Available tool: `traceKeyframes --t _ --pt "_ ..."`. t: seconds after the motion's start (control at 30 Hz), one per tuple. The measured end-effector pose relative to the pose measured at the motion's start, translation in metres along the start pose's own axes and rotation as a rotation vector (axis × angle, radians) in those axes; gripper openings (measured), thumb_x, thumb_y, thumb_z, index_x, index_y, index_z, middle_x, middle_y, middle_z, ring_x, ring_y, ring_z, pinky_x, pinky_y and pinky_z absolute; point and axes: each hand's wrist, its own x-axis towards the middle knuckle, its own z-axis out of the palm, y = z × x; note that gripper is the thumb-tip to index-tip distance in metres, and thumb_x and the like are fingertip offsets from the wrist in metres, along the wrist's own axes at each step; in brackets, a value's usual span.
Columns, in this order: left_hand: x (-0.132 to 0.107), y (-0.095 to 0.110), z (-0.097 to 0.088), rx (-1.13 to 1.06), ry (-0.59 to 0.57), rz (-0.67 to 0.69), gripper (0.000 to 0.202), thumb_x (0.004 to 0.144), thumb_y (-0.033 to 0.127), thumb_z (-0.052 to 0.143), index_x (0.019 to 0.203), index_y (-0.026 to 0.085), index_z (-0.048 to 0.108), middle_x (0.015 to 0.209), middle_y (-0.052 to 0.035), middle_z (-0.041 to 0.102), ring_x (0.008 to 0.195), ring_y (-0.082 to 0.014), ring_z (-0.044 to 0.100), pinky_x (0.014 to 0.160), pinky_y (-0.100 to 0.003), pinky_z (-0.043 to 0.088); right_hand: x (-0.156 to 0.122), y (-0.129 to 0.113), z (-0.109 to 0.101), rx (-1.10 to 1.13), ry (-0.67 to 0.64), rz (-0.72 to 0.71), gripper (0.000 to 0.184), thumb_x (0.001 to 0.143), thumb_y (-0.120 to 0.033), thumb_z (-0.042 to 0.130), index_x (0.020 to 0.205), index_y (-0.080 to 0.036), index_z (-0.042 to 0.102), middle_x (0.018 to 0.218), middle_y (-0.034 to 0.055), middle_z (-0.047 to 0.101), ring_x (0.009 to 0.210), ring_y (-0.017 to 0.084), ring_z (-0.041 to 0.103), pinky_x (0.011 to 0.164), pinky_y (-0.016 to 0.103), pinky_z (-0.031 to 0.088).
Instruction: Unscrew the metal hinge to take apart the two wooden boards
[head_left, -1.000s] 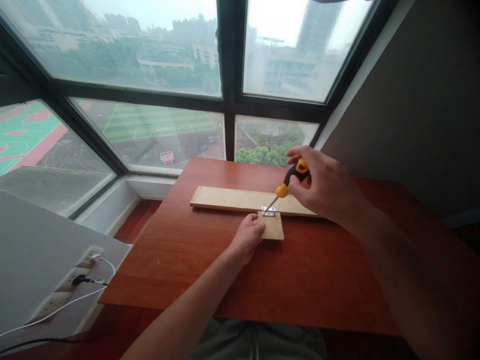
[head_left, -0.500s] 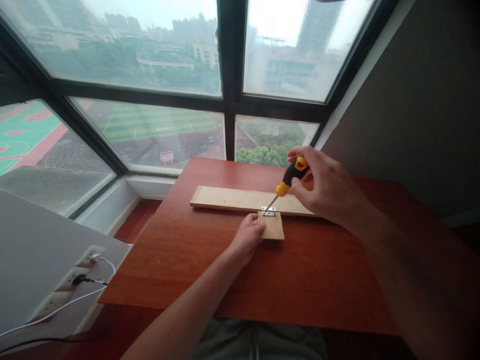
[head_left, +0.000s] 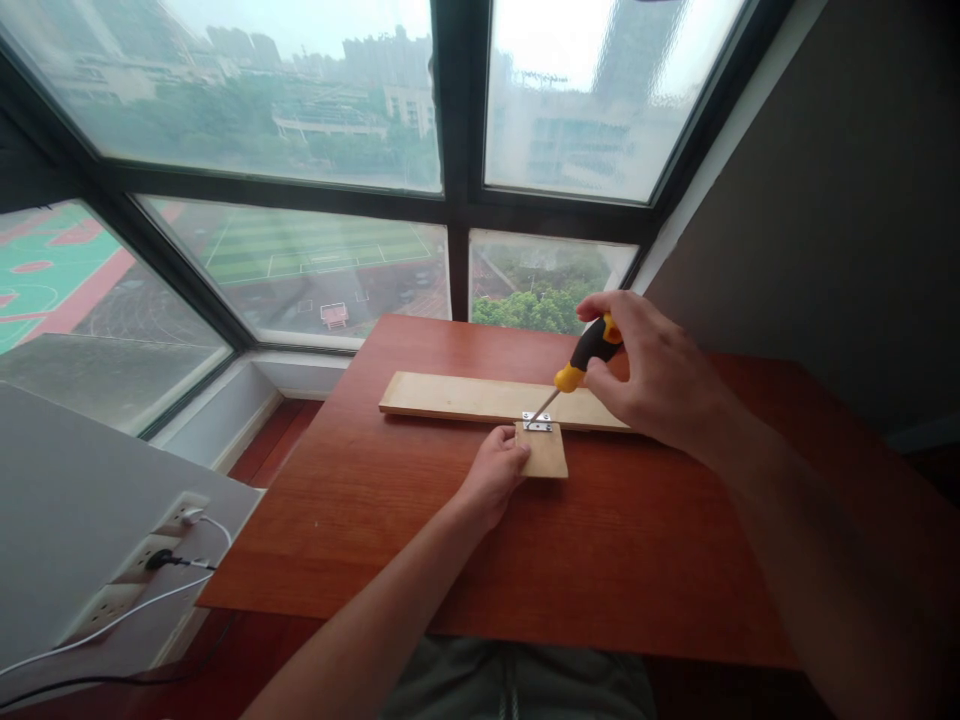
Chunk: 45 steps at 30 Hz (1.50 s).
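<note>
My right hand [head_left: 646, 375] is closed around the handle of a yellow and black screwdriver [head_left: 591, 350], which slants down to the left. Its tip meets the near left part of a small silver hinge [head_left: 538, 422]. The hinge spans the joint between a long pale wooden board [head_left: 457, 397] and a small square wooden piece [head_left: 547, 455]. My left hand [head_left: 501, 462] pinches the left edge of the small piece, thumb on top, other fingers partly hidden beneath. The screw under the tip is too small to make out.
A reddish-brown wooden table [head_left: 360, 530] carries the boards. Large windows [head_left: 315, 250] rise behind it, and a dark wall [head_left: 825, 220] stands at the right. At lower left, wall sockets [head_left: 142, 560] hold a white plug and a black plug with cables.
The screwdriver handle and my right hand have shifted very slightly to the right, with the tip still at the hinge. My left hand and the boards stay in place.
</note>
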Motion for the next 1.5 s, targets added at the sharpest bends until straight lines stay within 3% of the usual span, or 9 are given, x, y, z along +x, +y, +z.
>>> traceKeyframes --t 0.2,0.3,0.43,0.63,0.73,0.87,1.1,1.33,1.5 --pt "-0.0008 0.0015 0.0006 -0.010 0.008 -0.008 0.026 0.076 0.006 0.062 0.099 0.015 0.055 0.087 -0.0070 0.071 0.071 -0.0138 0.065 0.063 -0.023 0.052 0.0031 0.0024 0.0044 -0.207 0.036 0.111 0.030 0.090 -0.044 0.053 0.109 -0.022 0.061 0.101 0.0084 0.068 0.082 0.027 0.064 0.072 0.041 0.048" --pt "-0.0005 0.0013 0.0002 -0.013 0.007 -0.011 0.027 0.075 0.006 0.065 0.099 0.015 0.056 0.086 -0.0064 0.070 0.070 -0.0135 0.065 0.062 -0.022 0.051 0.0028 0.0029 0.0030 -0.170 0.027 0.137 0.026 0.088 -0.035 0.054 0.111 -0.023 0.060 0.101 0.0068 0.069 0.081 0.025 0.065 0.071 0.039 0.047" --pt "-0.0006 0.0013 0.0000 0.000 0.000 -0.010 0.024 0.077 0.006 0.062 0.099 0.015 0.055 0.087 -0.0069 0.071 0.070 -0.0134 0.065 0.062 -0.022 0.051 0.0002 0.0003 -0.0001 0.022 0.003 0.110 0.043 0.079 -0.023 0.057 0.121 -0.022 0.053 0.113 0.0088 0.067 0.088 0.024 0.064 0.075 0.038 0.049" --pt "0.0004 -0.0004 -0.0013 -0.009 -0.009 0.000 0.026 0.075 0.008 0.066 0.098 0.016 0.056 0.089 -0.0071 0.071 0.071 -0.0146 0.066 0.063 -0.023 0.051 0.0018 -0.0008 0.0029 -0.138 0.025 0.120 0.028 0.087 -0.042 0.055 0.106 -0.022 0.059 0.095 0.0071 0.068 0.075 0.023 0.062 0.066 0.036 0.045" --pt "0.0011 -0.0012 -0.0018 -0.009 -0.009 0.000 0.027 0.074 0.008 0.067 0.098 0.016 0.056 0.090 -0.0072 0.071 0.072 -0.0149 0.066 0.064 -0.023 0.051 0.0018 0.0010 0.0025 -0.131 0.023 0.124 0.027 0.085 -0.036 0.056 0.109 -0.023 0.058 0.093 0.0057 0.069 0.075 0.023 0.063 0.066 0.035 0.045" --pt "0.0007 -0.0006 -0.0008 -0.010 -0.007 0.004 0.027 0.075 0.008 0.066 0.098 0.015 0.056 0.089 -0.0073 0.071 0.072 -0.0147 0.066 0.064 -0.023 0.051 -0.0012 0.0004 -0.0009 -0.002 0.000 0.080 0.042 0.077 -0.024 0.058 0.118 -0.023 0.051 0.113 0.0086 0.067 0.089 0.025 0.064 0.071 0.036 0.048" --pt "-0.0003 0.0009 -0.0001 -0.003 -0.002 -0.008 0.026 0.075 0.008 0.064 0.098 0.015 0.055 0.088 -0.0074 0.071 0.070 -0.0144 0.066 0.064 -0.023 0.051 -0.0003 -0.0008 0.0036 -0.147 0.051 0.137 0.029 0.087 -0.042 0.055 0.109 -0.023 0.057 0.103 0.0078 0.069 0.078 0.024 0.063 0.068 0.037 0.046" --pt "0.0016 -0.0017 -0.0015 -0.014 -0.008 0.002 0.028 0.074 0.007 0.066 0.099 0.016 0.057 0.090 -0.0072 0.071 0.074 -0.0150 0.067 0.065 -0.023 0.052 -0.0034 0.0001 -0.0023 0.004 -0.021 0.031 0.052 0.072 -0.018 0.055 0.123 -0.023 0.050 0.119 0.0103 0.064 0.096 0.027 0.062 0.074 0.039 0.049" --pt "0.0004 -0.0006 -0.0007 -0.017 -0.012 0.003 0.028 0.074 0.008 0.066 0.100 0.016 0.057 0.091 -0.0072 0.071 0.073 -0.0152 0.067 0.065 -0.024 0.052 -0.0019 -0.0033 0.0001 -0.100 0.037 0.056 0.038 0.082 -0.033 0.057 0.119 -0.023 0.055 0.114 0.0107 0.067 0.094 0.029 0.063 0.075 0.041 0.048"
